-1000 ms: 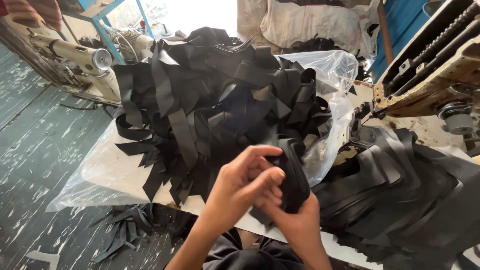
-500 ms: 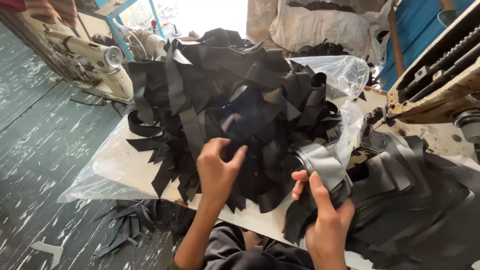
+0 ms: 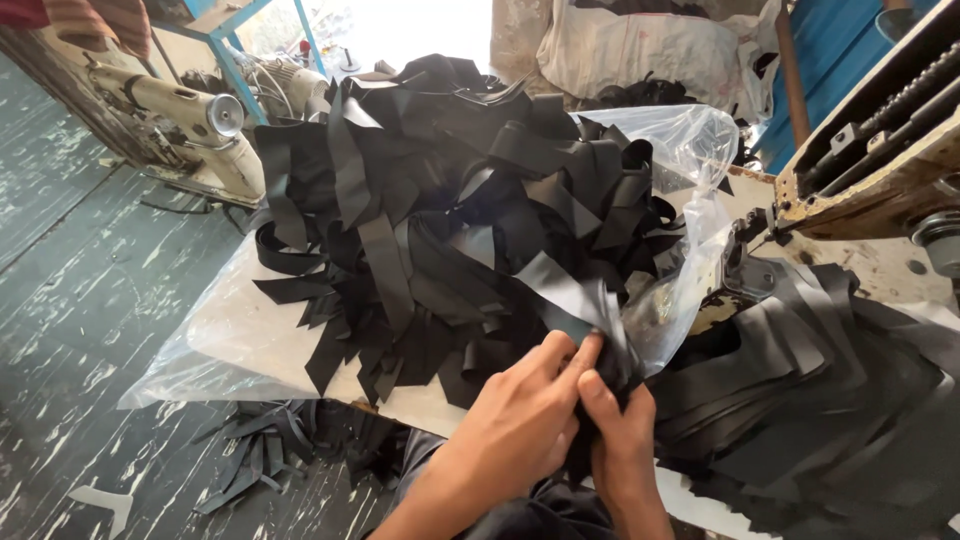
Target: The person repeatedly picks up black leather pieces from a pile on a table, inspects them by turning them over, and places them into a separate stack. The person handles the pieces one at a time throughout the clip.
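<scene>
Hands (image 3: 575,420) rejoined, seemingly both pinching black strip (image 3: 565,290) beside clear bag (image 3: 690,150).

The heap of strips (image 3: 440,220) is black throughout, some faces catching a dull grey sheen. The strip (image 3: 565,290) between the left hand (image 3: 520,420) and right hand (image 3: 620,430) shows that same grey-black. The plastic bag (image 3: 690,150) under the heap is clear and colourless. The counter (image 3: 250,320) is off-white. The stacked sheets (image 3: 830,400) at the right are black. The floor (image 3: 90,330) is dark grey-green, streaked with white. The sewing machine (image 3: 170,110) at the far left is cream, and the frame (image 3: 225,30) beyond it light blue.
</scene>
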